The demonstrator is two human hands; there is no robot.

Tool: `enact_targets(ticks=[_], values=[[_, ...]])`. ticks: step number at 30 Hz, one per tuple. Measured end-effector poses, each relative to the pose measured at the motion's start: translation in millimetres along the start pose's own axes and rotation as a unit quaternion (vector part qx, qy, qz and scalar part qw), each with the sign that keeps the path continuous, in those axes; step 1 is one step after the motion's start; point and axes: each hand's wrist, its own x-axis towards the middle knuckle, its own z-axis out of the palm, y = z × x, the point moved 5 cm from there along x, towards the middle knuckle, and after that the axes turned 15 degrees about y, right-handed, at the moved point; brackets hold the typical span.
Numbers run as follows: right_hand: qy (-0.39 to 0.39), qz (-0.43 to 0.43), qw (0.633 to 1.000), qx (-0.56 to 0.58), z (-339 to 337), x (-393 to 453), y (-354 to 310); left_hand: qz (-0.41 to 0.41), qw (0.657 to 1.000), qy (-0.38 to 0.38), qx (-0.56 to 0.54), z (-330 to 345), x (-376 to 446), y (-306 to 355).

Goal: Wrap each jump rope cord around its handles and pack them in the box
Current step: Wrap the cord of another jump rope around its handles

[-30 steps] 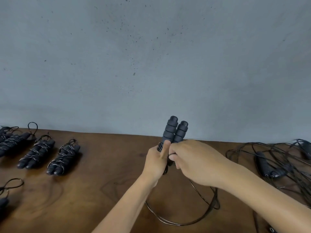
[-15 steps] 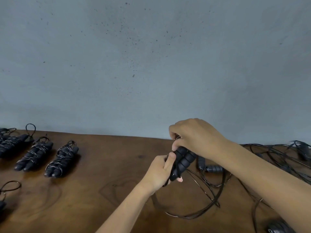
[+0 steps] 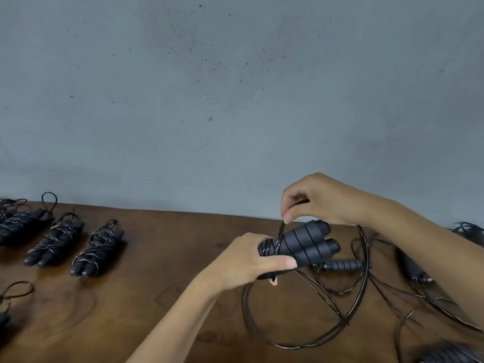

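My left hand [image 3: 248, 260] grips two black ribbed jump rope handles [image 3: 306, 242] held side by side, their ends pointing right and up. A few turns of thin black cord sit around the handles near my fingers. My right hand [image 3: 319, 199] is just above the handles and pinches the cord [image 3: 280, 233] between thumb and forefinger. The rest of this cord lies in loose loops [image 3: 327, 334] on the brown wooden table [image 3: 157, 284] below. No box is in view.
Several wrapped jump ropes [image 3: 98, 248] lie in a row at the left, another [image 3: 5, 310] at the left edge. Loose handles [image 3: 341, 265] and tangled cords [image 3: 419, 289] lie at the right. A grey wall [image 3: 235, 100] rises behind the table.
The handles have tipped from upright to pointing right. My right hand has lifted off them and now holds the cord above, with turns of cord laid around the handles.
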Motion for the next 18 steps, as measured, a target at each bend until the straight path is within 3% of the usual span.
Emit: enact_targets(ticks=[6, 9, 15, 18], values=[[-0.031, 0.054, 0.988, 0.144, 9.6, -4.4, 20.8, 0.017, 0.996, -0.003, -0.087, -3.2, -3.3, 12.2], [-0.008, 0.040, 0.993, 0.110, 15.8, -8.3, 26.1, 0.017, 0.987, 0.025, -0.156, -1.2, -3.6, 10.5], [0.056, 0.046, 0.990, 0.118, 35.4, -21.2, 22.8, -0.061, 0.931, 0.128, -0.336, 6.0, 1.8, -4.2], [0.075, 0.058, 0.988, 0.120, 43.7, -27.2, 20.9, -0.084, 0.909, 0.177, -0.368, 4.5, 3.5, -7.1]])
